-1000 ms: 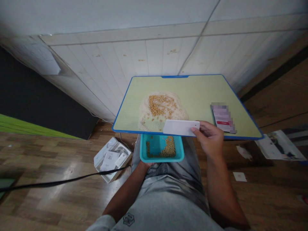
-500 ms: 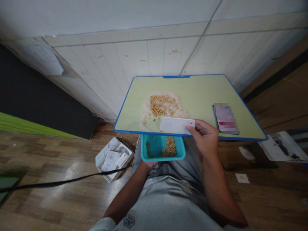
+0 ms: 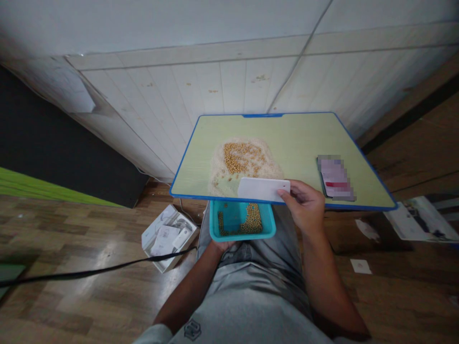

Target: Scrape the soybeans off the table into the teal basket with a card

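My right hand (image 3: 306, 203) grips the end of a flat white scraper (image 3: 261, 189), thumb on top, at the front edge of the green table (image 3: 301, 138). Just beyond the scraper, yellow soybeans (image 3: 234, 160) lie among spread white rice-like grains (image 3: 274, 168). Below the table edge, my left hand (image 3: 225, 245) holds a teal plastic tray (image 3: 231, 219) from its near side, with most of its fingers hidden underneath. Soybeans (image 3: 254, 220) are heaped at the tray's right side, and a thinner line of them runs along its left and near sides.
A phone (image 3: 337, 177) with a blurred screen lies at the table's right. An open white box (image 3: 167, 241) of papers and small parts is on the floor to the left. A black strap (image 3: 107, 268) crosses at lower left. The panelled wall (image 3: 201, 91) stands behind the table.
The scraper and my right hand have shifted slightly toward me, nearer the table's front edge. My left hand and the tray are almost unchanged.
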### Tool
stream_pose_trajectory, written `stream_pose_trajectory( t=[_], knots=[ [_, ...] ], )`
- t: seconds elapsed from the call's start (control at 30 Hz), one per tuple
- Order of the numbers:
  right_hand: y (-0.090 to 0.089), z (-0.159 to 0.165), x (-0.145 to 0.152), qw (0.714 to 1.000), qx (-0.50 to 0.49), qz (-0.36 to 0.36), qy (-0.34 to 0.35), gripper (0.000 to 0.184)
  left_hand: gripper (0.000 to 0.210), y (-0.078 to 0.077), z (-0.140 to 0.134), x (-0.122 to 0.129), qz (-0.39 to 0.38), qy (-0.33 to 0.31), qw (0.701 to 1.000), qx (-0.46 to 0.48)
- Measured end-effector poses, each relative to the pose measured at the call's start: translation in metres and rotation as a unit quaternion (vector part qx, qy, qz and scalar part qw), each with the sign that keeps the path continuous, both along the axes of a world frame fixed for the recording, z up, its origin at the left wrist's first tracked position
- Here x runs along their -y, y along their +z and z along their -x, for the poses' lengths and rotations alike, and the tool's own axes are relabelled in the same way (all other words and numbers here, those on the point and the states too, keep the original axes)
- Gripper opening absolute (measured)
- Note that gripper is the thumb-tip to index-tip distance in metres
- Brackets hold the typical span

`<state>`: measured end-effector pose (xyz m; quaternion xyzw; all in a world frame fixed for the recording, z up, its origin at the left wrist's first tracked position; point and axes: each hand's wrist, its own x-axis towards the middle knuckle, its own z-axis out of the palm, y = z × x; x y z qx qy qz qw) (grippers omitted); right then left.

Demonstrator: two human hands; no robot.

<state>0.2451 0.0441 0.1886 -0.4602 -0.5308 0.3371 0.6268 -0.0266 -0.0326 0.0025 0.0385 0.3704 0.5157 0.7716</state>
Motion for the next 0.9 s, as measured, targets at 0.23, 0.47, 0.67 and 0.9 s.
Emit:
stream_pose_trajectory(
  t=[0.23, 0.47, 0.67, 0.9],
  knots=[
    [0.002, -0.003, -0.002, 0.999, 0.007, -0.011, -0.039, 0.029, 0.071, 0.037, -0.003, -0.002, 0.004, 0.013, 1.0, -0.005],
    [0.004, -0.004, -0.001, 0.999, 0.003, -0.005, -0.042, 0.03, 0.087, 0.055, -0.005, -0.015, -0.009, 0.038, 0.999, -0.018],
    [0.005, -0.005, -0.001, 0.999, 0.006, -0.006, -0.041, 0.028, 0.078, 0.074, -0.002, -0.032, -0.031, 0.014, 0.999, -0.021],
    [0.004, -0.005, -0.002, 0.999, 0.006, -0.003, -0.048, 0.031, 0.075, 0.091, -0.005, -0.039, -0.024, 0.033, 0.999, -0.021]
  ],
)
